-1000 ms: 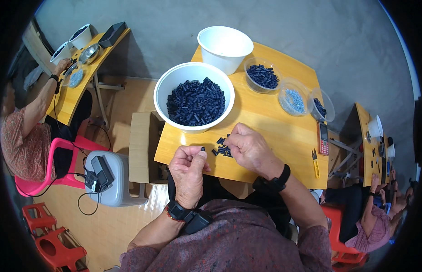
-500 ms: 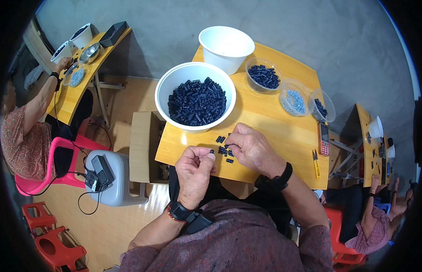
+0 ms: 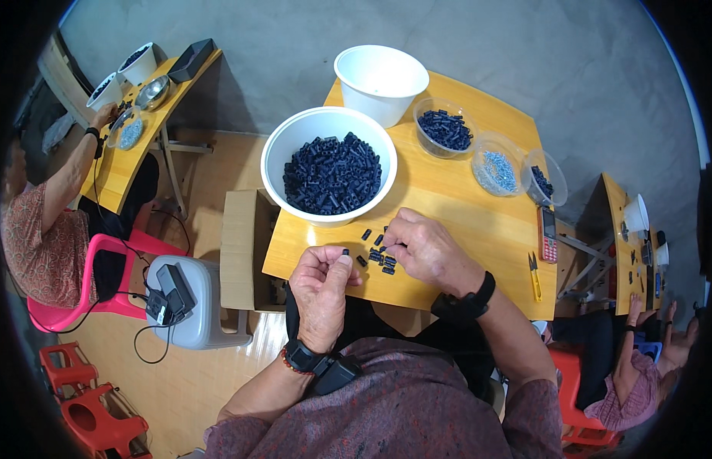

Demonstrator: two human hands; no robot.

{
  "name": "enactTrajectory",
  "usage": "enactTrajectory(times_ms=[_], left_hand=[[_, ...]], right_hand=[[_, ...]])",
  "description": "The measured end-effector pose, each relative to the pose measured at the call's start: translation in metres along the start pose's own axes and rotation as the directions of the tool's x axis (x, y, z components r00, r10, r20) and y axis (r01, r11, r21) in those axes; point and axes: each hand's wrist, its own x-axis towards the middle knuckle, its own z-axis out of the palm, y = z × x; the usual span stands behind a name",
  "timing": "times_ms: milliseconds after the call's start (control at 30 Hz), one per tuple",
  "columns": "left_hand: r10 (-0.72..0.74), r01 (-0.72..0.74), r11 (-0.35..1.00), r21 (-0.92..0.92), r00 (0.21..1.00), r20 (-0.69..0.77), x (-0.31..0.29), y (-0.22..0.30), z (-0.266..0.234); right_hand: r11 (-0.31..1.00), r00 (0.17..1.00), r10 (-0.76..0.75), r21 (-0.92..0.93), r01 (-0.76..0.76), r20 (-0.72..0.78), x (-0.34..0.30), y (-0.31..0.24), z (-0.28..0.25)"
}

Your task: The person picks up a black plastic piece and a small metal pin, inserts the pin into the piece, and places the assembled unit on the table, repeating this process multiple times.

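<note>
My left hand [image 3: 322, 294] is closed near the table's front edge. A small black plastic piece [image 3: 346, 252] sticks up between its thumb and forefinger. Across from it, my right hand [image 3: 428, 249] has its fingertips pinched together at a loose group of short black plastic pieces [image 3: 388, 262] on the tabletop. Whatever those fingertips hold is hidden. Just beyond both hands stands a large white bowl [image 3: 273, 170], heaped with the same kind of black pieces [image 3: 333, 174].
A second white bowl [image 3: 382, 65] stands behind. Clear tubs of black pieces [image 3: 445, 128] and small silvery parts [image 3: 497, 170] line the right side, with a red phone [image 3: 549, 236] and yellow-handled snips [image 3: 535, 277]. An open carton [image 3: 239, 249] sits left. Two people work at side tables.
The loose pieces lie somewhat differently, with one now closer to my left fingers. My left hand has shifted slightly left, its piece now pointing up. My right hand stays over the group.
</note>
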Motion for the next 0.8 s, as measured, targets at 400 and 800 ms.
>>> enactTrajectory(times_ms=[400,800], left_hand=[[-0.045,0.009,0.987,0.16,0.974,0.222,-0.007,0.003,0.003],[-0.169,0.157,0.986,0.064,0.901,0.4,-0.01,0.002,0.007]], right_hand=[[0.946,0.997,0.069,0.319,-0.053,-0.039,-0.028,-0.031,-0.014],[0.725,0.968,0.209,0.687,-0.059,-0.138,-0.05,-0.028,0.005]])
